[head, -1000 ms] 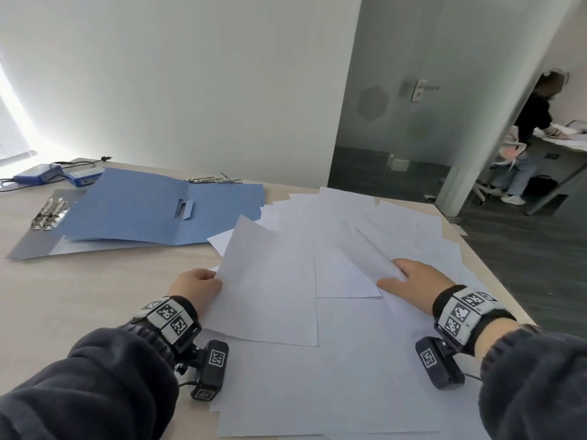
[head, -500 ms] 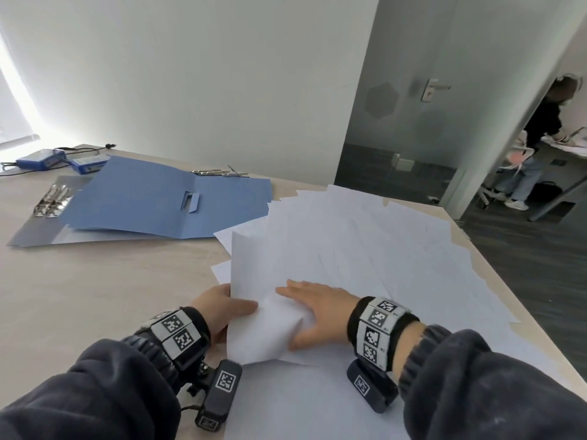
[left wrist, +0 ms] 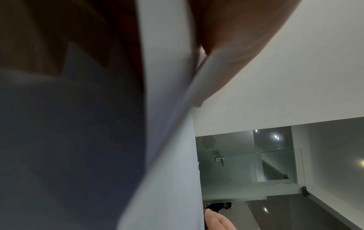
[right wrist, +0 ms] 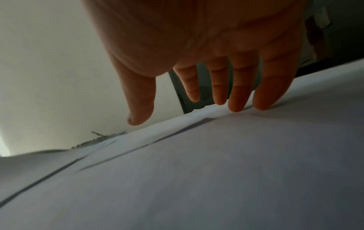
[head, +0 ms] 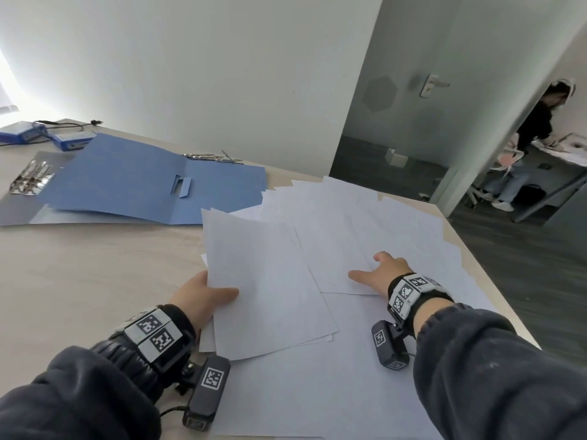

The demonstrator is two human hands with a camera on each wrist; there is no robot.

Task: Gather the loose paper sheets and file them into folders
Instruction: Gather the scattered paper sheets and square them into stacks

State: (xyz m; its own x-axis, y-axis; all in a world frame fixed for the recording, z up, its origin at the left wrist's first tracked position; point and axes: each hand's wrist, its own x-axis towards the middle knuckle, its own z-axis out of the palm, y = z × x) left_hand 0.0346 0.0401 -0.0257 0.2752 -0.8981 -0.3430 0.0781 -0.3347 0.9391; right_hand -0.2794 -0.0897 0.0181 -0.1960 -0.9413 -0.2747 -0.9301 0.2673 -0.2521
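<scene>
The left hand (head: pixel 203 300) pinches a small stack of white sheets (head: pixel 266 281) at its left edge, thumb flat on top and fingers hidden beneath; in the left wrist view the thin paper edges (left wrist: pixel 177 87) bow slightly under the thumb. The stack is smooth, matte and rectangular, its corners not quite squared, so lower sheets peek out at the near edge.

The right hand (head: pixel 381 273) lies spread and flat, palm down, on the loose paper sheets (head: pixel 365 223) to the right. The right wrist view shows its fingers (right wrist: pixel 238 96) straight and a little apart, the tips of the outer ones touching the paper, the thumb splayed to the side and holding nothing.

The loose sheets fan out over the right half of the bench (head: pixel 95 281), overlapping at many angles with crisp straight edges, reaching to its far and right borders. The bench top is pale wood-look laminate with a faint grain.

To the left, well apart from the hands, an open blue folder (head: pixel 143 185) of thin card lies flat, one cover gently curling up, with a small cut tab near its middle. It overlaps a grey folder (head: pixel 19 214) bearing a shiny metal clip (head: pixel 30 179). More metal fasteners (head: pixel 212 157) lie at the blue folder's far edge. 2 blue boxes (head: pixel 47 134) with a dark cable sit at the far left corner.
</scene>
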